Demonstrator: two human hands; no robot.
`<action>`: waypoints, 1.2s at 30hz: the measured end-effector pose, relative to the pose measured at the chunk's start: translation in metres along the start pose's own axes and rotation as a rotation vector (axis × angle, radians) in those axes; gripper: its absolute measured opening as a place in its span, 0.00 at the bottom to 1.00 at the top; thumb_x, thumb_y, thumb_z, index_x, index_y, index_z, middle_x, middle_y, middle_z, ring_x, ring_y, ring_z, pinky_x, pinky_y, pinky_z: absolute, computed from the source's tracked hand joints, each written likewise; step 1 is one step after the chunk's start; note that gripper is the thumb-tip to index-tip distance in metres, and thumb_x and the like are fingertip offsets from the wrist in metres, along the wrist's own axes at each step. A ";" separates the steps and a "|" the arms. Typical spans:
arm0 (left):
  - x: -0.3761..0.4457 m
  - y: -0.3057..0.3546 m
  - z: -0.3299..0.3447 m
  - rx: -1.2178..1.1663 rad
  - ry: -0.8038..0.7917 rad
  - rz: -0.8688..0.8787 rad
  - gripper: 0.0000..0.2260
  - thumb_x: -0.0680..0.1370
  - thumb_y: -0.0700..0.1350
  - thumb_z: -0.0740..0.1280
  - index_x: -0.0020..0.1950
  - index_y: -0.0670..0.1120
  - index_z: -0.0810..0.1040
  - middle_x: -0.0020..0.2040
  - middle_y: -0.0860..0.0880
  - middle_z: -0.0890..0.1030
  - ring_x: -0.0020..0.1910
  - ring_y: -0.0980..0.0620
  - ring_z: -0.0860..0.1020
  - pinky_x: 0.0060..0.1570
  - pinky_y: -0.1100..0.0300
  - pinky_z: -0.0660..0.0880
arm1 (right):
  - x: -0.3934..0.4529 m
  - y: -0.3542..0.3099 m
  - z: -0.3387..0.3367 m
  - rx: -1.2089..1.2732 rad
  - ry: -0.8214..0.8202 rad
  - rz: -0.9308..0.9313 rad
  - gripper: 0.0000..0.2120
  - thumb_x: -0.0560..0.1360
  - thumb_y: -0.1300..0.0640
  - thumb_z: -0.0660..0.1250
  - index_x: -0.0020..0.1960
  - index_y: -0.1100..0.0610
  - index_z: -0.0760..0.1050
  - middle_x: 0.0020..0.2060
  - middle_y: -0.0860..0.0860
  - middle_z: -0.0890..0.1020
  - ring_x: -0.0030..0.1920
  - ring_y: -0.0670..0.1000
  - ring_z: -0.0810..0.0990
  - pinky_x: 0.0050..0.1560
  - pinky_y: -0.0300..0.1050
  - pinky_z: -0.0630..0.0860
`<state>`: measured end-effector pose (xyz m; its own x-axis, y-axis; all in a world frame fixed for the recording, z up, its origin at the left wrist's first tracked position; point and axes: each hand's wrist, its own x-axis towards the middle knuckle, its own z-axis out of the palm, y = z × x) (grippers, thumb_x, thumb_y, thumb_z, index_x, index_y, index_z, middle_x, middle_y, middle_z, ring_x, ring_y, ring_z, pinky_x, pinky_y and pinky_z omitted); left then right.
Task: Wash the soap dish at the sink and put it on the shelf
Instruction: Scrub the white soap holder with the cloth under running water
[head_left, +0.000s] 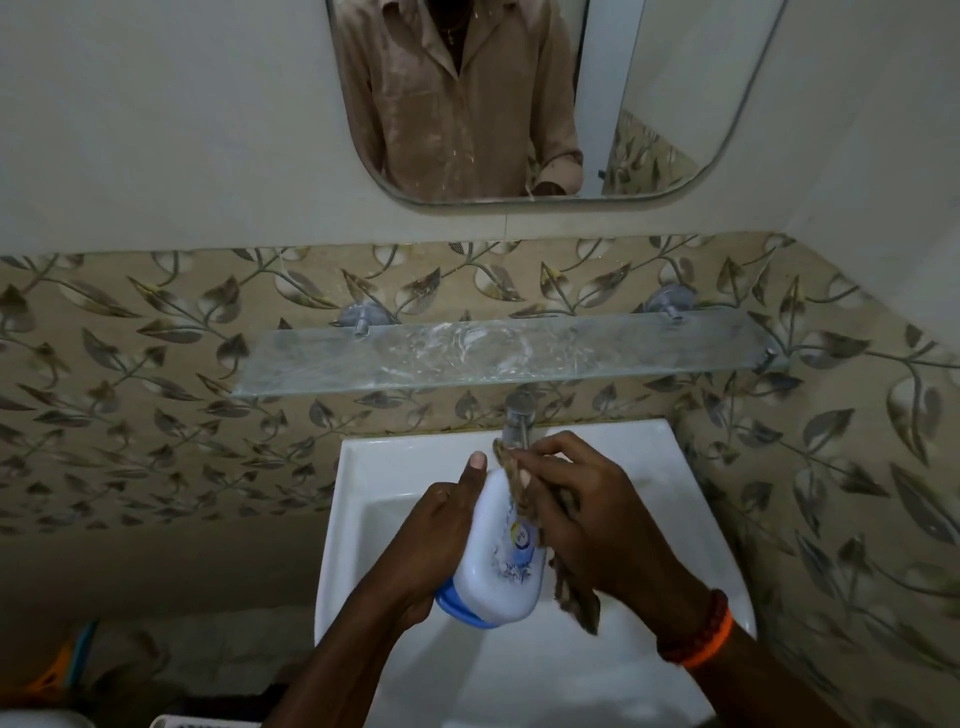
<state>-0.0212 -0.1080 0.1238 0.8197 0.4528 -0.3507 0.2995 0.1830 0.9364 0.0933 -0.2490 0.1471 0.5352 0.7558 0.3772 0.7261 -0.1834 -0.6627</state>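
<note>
Over the white sink (363, 519), my left hand (441, 525) grips a white soap dish with a blue rim (493, 566), tilted with its lid side facing right. My right hand (587, 509) holds a brown patterned cloth (524, 493) pressed against the dish's top face; the cloth's tail hangs below the hand. Both hands are just under the chrome tap (517, 421). Whether water runs I cannot tell. A glass shelf (363, 358) with white smears is fixed to the wall above the tap, with nothing on it.
A mirror (649, 104) hangs above the shelf and reflects a person in a tan shirt. Leaf-patterned tiles cover the wall behind and to the right. At the lower left lie an orange and blue object (67, 660) and a white basket edge (171, 722).
</note>
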 end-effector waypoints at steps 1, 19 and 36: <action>0.000 -0.001 0.000 -0.014 0.023 0.007 0.25 0.79 0.68 0.57 0.46 0.54 0.88 0.44 0.46 0.89 0.44 0.50 0.88 0.40 0.63 0.82 | -0.001 0.003 0.001 0.046 0.022 0.041 0.12 0.80 0.60 0.67 0.63 0.54 0.81 0.49 0.48 0.79 0.47 0.45 0.82 0.44 0.42 0.81; 0.000 -0.001 0.009 -0.049 0.207 0.092 0.21 0.77 0.69 0.56 0.37 0.65 0.85 0.35 0.56 0.87 0.32 0.59 0.85 0.27 0.70 0.76 | -0.026 -0.016 0.007 0.285 0.059 0.601 0.34 0.62 0.27 0.72 0.66 0.33 0.69 0.47 0.39 0.83 0.46 0.39 0.84 0.42 0.34 0.81; -0.017 0.013 0.003 -0.019 0.005 0.095 0.12 0.76 0.67 0.56 0.40 0.78 0.78 0.40 0.76 0.81 0.41 0.73 0.81 0.34 0.76 0.76 | -0.028 -0.012 0.016 0.368 -0.148 0.641 0.45 0.53 0.24 0.74 0.67 0.38 0.71 0.55 0.39 0.82 0.53 0.44 0.83 0.52 0.46 0.84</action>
<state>-0.0300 -0.1160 0.1417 0.8417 0.4733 -0.2600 0.2109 0.1551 0.9651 0.0622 -0.2577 0.1342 0.7218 0.6532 -0.2288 0.0868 -0.4135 -0.9064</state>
